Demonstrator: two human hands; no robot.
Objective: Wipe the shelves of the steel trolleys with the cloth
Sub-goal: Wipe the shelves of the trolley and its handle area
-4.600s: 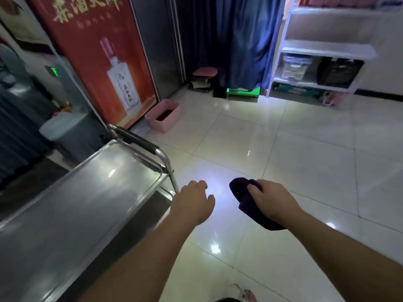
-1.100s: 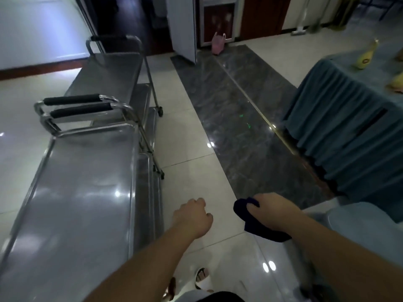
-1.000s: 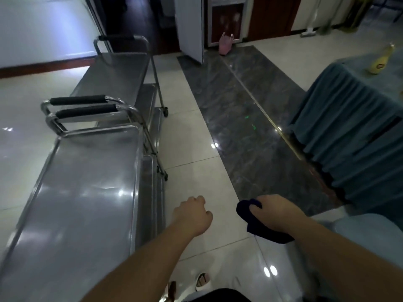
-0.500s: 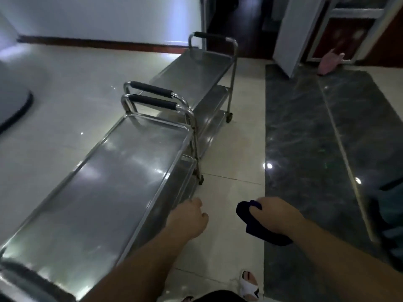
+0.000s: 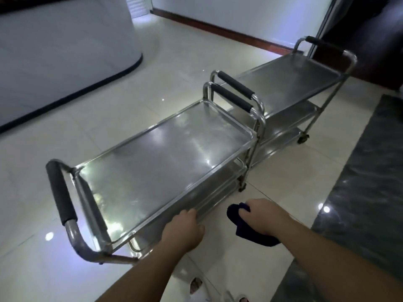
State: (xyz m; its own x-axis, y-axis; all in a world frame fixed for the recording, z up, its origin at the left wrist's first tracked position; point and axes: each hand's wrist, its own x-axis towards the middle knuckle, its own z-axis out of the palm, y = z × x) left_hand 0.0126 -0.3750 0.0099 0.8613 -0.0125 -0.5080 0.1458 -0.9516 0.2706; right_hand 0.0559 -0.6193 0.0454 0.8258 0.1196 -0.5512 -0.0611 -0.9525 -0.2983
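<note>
Two steel trolleys stand end to end on the tiled floor. The near trolley [image 5: 152,162] has a bare, shiny top shelf and black-padded handles at both ends; its lower shelves show only at the right edge. The far trolley [image 5: 290,83] stands behind it, up and to the right. My left hand [image 5: 182,229] is curled loosely, with the fingertips at the near trolley's front rim, holding nothing. To its right my right hand [image 5: 263,216] grips a bunched dark blue cloth [image 5: 253,233] over the floor, apart from the trolley.
A curved white counter with a black base [image 5: 72,62] fills the upper left. A dark marble floor strip [image 5: 366,182] runs along the right. A white wall with brown skirting [image 5: 218,27] stands behind. My sandalled feet [image 5: 196,287] show at the bottom.
My view has swung left, so the whole near trolley and its near handle now show. My left hand has come up to the trolley's front rim. The right hand still holds the cloth.
</note>
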